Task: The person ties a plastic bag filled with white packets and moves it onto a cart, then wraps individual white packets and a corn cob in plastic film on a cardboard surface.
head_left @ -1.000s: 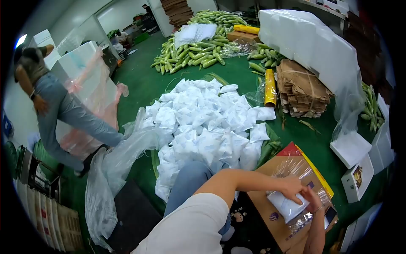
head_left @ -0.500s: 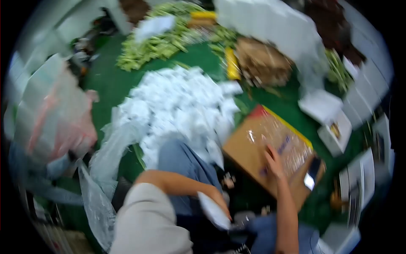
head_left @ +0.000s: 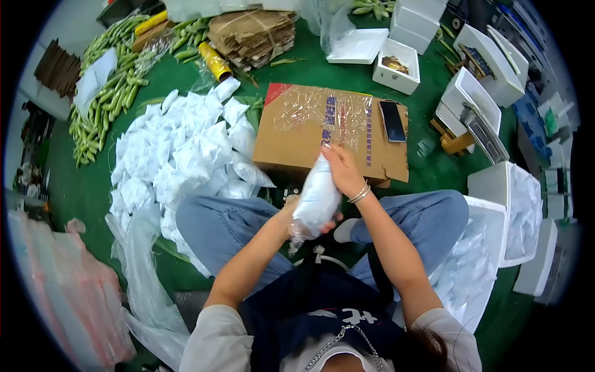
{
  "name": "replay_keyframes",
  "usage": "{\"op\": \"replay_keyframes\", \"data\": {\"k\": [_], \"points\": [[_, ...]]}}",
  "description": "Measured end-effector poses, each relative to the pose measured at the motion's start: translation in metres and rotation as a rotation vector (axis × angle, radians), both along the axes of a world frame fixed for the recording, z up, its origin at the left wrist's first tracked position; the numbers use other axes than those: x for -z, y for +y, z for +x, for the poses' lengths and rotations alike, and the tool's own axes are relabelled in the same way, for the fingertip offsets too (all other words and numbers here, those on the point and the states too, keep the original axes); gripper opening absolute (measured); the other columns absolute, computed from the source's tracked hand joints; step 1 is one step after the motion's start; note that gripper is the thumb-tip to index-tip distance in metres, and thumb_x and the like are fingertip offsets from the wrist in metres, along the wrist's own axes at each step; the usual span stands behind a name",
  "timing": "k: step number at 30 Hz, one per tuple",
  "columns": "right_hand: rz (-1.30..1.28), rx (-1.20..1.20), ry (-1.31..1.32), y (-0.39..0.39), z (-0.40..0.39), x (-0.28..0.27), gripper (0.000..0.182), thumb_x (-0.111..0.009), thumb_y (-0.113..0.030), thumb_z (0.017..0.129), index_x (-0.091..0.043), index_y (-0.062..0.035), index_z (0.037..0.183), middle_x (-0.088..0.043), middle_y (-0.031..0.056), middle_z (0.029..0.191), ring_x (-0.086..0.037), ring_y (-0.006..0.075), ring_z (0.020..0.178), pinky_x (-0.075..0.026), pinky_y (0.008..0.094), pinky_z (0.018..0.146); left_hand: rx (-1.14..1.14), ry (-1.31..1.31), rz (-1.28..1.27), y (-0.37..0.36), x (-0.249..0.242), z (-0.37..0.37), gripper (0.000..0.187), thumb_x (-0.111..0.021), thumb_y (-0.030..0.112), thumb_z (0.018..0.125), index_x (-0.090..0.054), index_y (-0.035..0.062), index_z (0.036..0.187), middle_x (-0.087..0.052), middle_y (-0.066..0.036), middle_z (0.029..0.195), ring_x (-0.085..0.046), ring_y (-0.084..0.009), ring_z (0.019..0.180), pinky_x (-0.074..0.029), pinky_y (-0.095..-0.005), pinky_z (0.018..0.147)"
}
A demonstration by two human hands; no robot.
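Observation:
Over my lap, a white packet (head_left: pixel 317 195) in clear plastic is held tilted between both hands. My left hand (head_left: pixel 295 220) grips it from below and the left; fingertips show past its lower right side. My right hand (head_left: pixel 343 170) is closed round its upper end, thumb on top. Just beyond lies a brown cardboard box (head_left: pixel 297 139) with shiny tape on its top and a dark phone (head_left: pixel 393 121) at its right end. To the left of the box is a large heap of similar white packets (head_left: pixel 180 146).
Left, a crumpled clear plastic sheet (head_left: pixel 145 266) and a pink-striped bag (head_left: pixel 68 291) lie on the green floor. Right, white foam boxes (head_left: pixel 474 266) hold packets; a scale (head_left: pixel 483 133) stands nearby. Green pods (head_left: pixel 114 102) and flattened cardboard (head_left: pixel 251 37) are at the back.
My right hand has come off the cardboard box onto the packet. The packet, low in my left hand before, is now raised between both hands. My view has turned right.

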State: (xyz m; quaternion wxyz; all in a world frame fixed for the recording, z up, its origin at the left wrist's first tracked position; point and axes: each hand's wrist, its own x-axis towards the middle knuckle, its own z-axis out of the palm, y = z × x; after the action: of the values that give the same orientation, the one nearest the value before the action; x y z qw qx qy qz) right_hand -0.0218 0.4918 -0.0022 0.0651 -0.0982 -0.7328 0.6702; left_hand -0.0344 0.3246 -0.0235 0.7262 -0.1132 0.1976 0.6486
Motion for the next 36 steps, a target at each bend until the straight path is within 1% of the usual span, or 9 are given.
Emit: {"op": "replay_keyframes", "data": {"k": [5, 8, 14, 16, 22, 26, 28, 31, 36], "points": [[-0.27, 0.608, 0.019, 0.01, 0.018, 0.017, 0.04, -0.047, -0.032, 0.093, -0.06, 0.0061, 0.09, -0.061, 0.0103, 0.079, -0.056, 0.0172, 0.074, -0.045, 0.0295, 0.07, -0.394, 0.634, -0.05, -0.03, -0.069, 0.008, 0.06, -0.041, 0.049, 0.096, -0.043, -0.0009, 0.129, -0.058, -0.016, 0.113, -0.06, -0.0281, 0.097, -0.045, -0.036, 0.091], [-0.365, 0.677, -0.109, 0.01, 0.022, 0.002, 0.044, -0.045, -0.033, 0.093, -0.061, 0.0072, 0.099, -0.064, 0.0123, 0.092, -0.058, 0.019, 0.083, -0.045, 0.0278, 0.077, -0.465, 2.139, -0.49, -0.043, -0.07, 0.001, 0.06, -0.063, 0.018, 0.086, -0.032, -0.0039, 0.133, -0.048, -0.022, 0.125, -0.05, -0.0318, 0.112, -0.036, -0.0364, 0.1], [-0.125, 0.578, -0.07, -0.033, 0.043, -0.054, 0.042, -0.049, -0.032, 0.092, -0.056, 0.0061, 0.109, -0.059, 0.0249, 0.106, -0.056, 0.0381, 0.094, -0.042, 0.039, 0.088, -0.9, 1.676, -0.705, 0.009, -0.092, 0.039, 0.046, -0.064, 0.02, 0.088, -0.043, -0.0042, 0.121, -0.06, -0.014, 0.093, -0.058, -0.0217, 0.087, -0.045, -0.0321, 0.082], [0.745, 0.408, 0.216, -0.045, 0.07, -0.074, 0.046, -0.064, -0.027, 0.083, -0.056, 0.0038, 0.117, -0.048, 0.0243, 0.131, -0.049, 0.0367, 0.112, -0.038, 0.0387, 0.097, -1.034, 1.468, -0.708, 0.008, -0.04, 0.02, 0.031, -0.056, 0.026, 0.093, -0.053, -0.0031, 0.104, -0.062, -0.011, 0.089, -0.059, -0.0177, 0.077, -0.048, -0.0295, 0.071], [1.336, -0.077, 0.341, -0.043, 0.121, -0.12, 0.048, -0.074, -0.026, 0.07, -0.06, -0.003, 0.11, -0.046, 0.0164, 0.135, -0.048, 0.034, 0.117, -0.038, 0.0486, 0.097, -0.547, 0.543, -0.202, 0.028, -0.029, 0.015, 0.042, -0.047, 0.036, 0.096, -0.053, 0.001, 0.119, -0.064, -0.012, 0.098, -0.064, -0.0206, 0.084, -0.054, -0.0298, 0.068], [1.064, -0.143, 0.83, -0.008, 0.106, -0.116, 0.031, -0.072, -0.029, 0.071, -0.063, -0.0068, 0.09, -0.066, 0.0133, 0.096, -0.062, 0.029, 0.094, -0.048, 0.0433, 0.077, 0.016, 0.564, -0.063, 0.024, -0.013, 0.036, 0.046, -0.049, 0.043, 0.092, -0.053, 0.0043, 0.117, -0.064, -0.019, 0.09, -0.064, -0.0229, 0.073, -0.053, -0.0298, 0.057], [1.04, 0.005, 0.487, 0.002, 0.119, -0.106, 0.026, -0.071, -0.029, 0.072, -0.061, -0.0081, 0.084, -0.063, 0.0121, 0.08, -0.063, 0.0285, 0.077, -0.048, 0.0405, 0.065, 0.55, 0.592, 0.029, 0.036, -0.002, 0.032, 0.052, -0.05, 0.05, 0.089, -0.053, 0.0064, 0.116, -0.062, -0.024, 0.086, -0.062, -0.024, 0.066, -0.05, -0.03, 0.05], [0.928, 0.426, 0.399, 0.014, 0.134, -0.088, 0.02, -0.067, -0.026, 0.073, -0.055, -0.0105, 0.069, -0.05, 0.0085, 0.047, -0.054, 0.0299, 0.042, -0.039, 0.0378, 0.04, 0.58, 0.527, -0.082, 0.057, -0.036, 0.032, 0.053, -0.043, 0.048, 0.093, -0.053, 0.0011, 0.114, -0.065, -0.025, 0.09, -0.067, -0.0305, 0.067, -0.052, -0.0315, 0.044], [0.814, 0.671, 0.171, 0.026, 0.148, -0.118, 0.019, -0.06, -0.024, 0.078, -0.056, -0.0074, 0.07, -0.055, 0.0154, 0.053, -0.056, 0.0351, 0.048, -0.043, 0.0418, 0.046, 0.43, 0.893, -0.083, 0.072, -0.101, 0.028, 0.069, -0.038, 0.057, 0.093, -0.037, 0.001, 0.134, -0.061, -0.022, 0.105, -0.066, -0.0369, 0.076, -0.057, -0.0431, 0.057]]}}
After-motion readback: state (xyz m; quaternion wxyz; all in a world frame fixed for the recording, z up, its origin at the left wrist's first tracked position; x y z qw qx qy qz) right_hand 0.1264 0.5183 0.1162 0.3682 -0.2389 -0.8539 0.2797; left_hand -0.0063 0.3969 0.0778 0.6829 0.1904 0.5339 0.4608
